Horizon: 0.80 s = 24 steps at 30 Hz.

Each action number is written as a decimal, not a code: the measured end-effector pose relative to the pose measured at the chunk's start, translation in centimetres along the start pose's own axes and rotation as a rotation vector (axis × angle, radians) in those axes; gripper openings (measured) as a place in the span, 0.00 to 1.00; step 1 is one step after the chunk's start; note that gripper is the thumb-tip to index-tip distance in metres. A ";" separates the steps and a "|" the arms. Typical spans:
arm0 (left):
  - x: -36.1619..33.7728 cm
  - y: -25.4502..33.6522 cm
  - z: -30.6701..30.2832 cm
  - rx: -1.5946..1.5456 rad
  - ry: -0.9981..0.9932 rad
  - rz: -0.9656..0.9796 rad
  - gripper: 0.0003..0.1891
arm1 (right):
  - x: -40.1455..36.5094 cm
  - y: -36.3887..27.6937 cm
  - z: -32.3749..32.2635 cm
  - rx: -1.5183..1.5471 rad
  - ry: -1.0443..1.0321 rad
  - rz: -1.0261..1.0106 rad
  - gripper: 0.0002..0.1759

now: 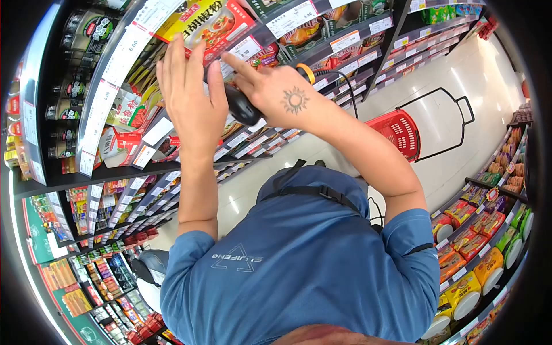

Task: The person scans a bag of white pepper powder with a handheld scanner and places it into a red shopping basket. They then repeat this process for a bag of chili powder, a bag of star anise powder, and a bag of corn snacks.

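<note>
My left hand (192, 95) lies back-up with its fingers stretched out, the tips on the lower edge of a yellow and red seasoning packet (221, 23) with large printed characters. The packet sits behind a shelf's price strip. Beside it, my right hand (282, 95), with a sun tattoo on its back, is wrapped around a black handheld device (242, 106). An orange ring (305, 72) and a black cable (348, 86) show at the device's other end. My right index finger points at the price label (244, 50) below the packet. The thumb of that hand is hidden.
Shelves of packets and jars (72, 89) curve around the left and top. A red shopping basket (397, 132) with a long black handle (463, 118) stands on the pale floor to the right. More shelves with bagged snacks (463, 290) line the lower right.
</note>
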<state>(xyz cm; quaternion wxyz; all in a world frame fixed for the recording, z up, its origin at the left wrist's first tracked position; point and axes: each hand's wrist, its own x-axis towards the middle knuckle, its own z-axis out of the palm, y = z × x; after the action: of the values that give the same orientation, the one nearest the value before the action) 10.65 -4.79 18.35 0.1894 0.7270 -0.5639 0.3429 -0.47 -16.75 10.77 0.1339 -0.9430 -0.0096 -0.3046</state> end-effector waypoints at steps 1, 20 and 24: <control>0.4 0.1 0.0 0.059 -0.041 0.067 0.19 | -1.0 -0.3 0.0 0.023 0.025 -0.031 0.29; -17.8 24.2 22.8 -0.816 -1.435 0.434 0.14 | -63.4 0.2 3.1 0.349 -0.674 1.974 0.19; -23.0 28.5 29.1 -0.747 -1.748 0.279 0.16 | -66.9 -1.5 1.7 0.458 -0.771 2.092 0.23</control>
<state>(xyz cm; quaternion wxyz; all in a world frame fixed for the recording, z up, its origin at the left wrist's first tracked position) -11.11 -16.54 -21.37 -0.1211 0.5448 -0.6599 -0.5030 -54.14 -10.61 -28.76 0.4798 -0.4727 0.6858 0.2758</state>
